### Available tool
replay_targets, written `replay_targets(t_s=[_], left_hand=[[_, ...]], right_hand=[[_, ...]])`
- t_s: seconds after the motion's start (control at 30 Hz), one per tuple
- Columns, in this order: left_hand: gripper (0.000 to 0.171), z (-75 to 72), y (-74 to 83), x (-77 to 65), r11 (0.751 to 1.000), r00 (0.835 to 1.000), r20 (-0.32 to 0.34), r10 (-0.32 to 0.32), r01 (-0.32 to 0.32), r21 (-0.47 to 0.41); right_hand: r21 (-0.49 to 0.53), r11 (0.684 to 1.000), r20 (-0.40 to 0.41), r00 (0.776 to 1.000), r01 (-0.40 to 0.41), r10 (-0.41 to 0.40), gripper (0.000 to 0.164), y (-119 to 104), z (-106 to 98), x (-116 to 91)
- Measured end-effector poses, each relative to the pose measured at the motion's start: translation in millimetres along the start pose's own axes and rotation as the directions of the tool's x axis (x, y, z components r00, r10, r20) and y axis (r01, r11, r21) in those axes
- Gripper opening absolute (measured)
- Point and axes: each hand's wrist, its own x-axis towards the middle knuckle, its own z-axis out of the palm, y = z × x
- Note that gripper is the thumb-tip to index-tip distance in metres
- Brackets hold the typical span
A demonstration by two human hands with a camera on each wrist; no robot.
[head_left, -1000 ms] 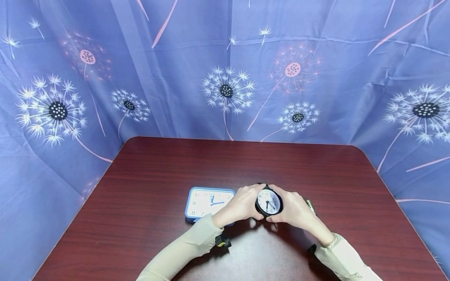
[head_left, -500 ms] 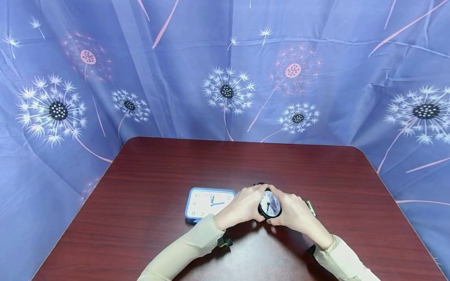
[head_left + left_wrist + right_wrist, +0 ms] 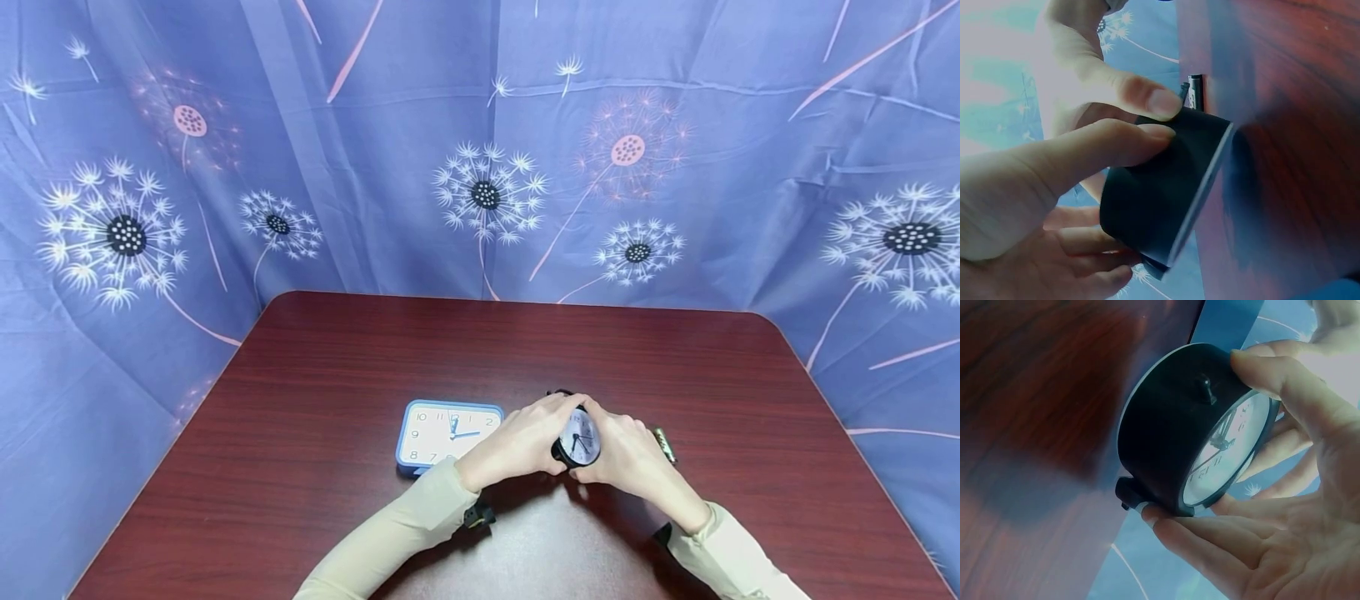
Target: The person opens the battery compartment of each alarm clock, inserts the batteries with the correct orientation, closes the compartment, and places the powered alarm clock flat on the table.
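A small round alarm clock [image 3: 581, 437] with a black case and white face is held between both hands near the front middle of the table. My left hand [image 3: 531, 437] grips its left side, its thumb [image 3: 1150, 137] pressing the black case [image 3: 1160, 187] in the left wrist view. On the opposite side my right hand [image 3: 626, 446] holds it with thumb and fingers. In the right wrist view the clock [image 3: 1172, 419] is tilted, with a small knob [image 3: 1207, 390] on its side and the right thumb [image 3: 1254, 365] at the rim.
Left of the hands lies a blue rectangular clock [image 3: 431, 433] with a white dial, partly hidden by the left forearm. A battery [image 3: 664, 446] rests on the dark red wooden table [image 3: 360, 350], just beyond the right wrist. Dandelion-patterned blue cloth [image 3: 390, 108] hangs behind the table.
The round clock has turned, so its face points more to the right and looks narrower. Both hands moved slightly with it, their fingers coming closer together above it.
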Motion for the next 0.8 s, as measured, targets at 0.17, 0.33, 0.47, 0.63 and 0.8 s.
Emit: replay_targets(t_s=[0.17,0.33,0.47,0.63,0.8], left_hand=[[0.099,1.6,-6.2,-0.8,0.994,0.996,-0.028,0.088,-0.090,-0.068],[0.101,1.1,-9.7,-1.7,0.984,0.993,-0.047,0.111,-0.116,-0.137],[0.102,0.4,-10.9,-2.1,0.984,0.997,-0.045,0.070,-0.077,-0.159],[0.116,1.6,-12.9,-3.1,0.977,1.000,-0.030,-0.006,-0.001,-0.213],[0.127,4.4,-15.4,-3.4,0.958,1.000,-0.020,-0.022,0.016,-0.285]], right_hand=[[0.013,1.000,-0.051,0.999,-0.012,0.013,0.083,1.6,-0.7,0.4],[0.011,0.999,-0.093,0.995,-0.036,0.037,0.083,3.3,-1.2,0.5],[0.023,0.999,-0.113,0.992,-0.049,0.051,0.086,5.9,-1.1,1.0],[0.073,0.997,-0.139,0.990,-0.018,0.028,0.081,9.8,0.0,1.8],[0.132,0.991,-0.134,0.991,0.002,0.016,0.079,11.7,-1.0,1.4]])
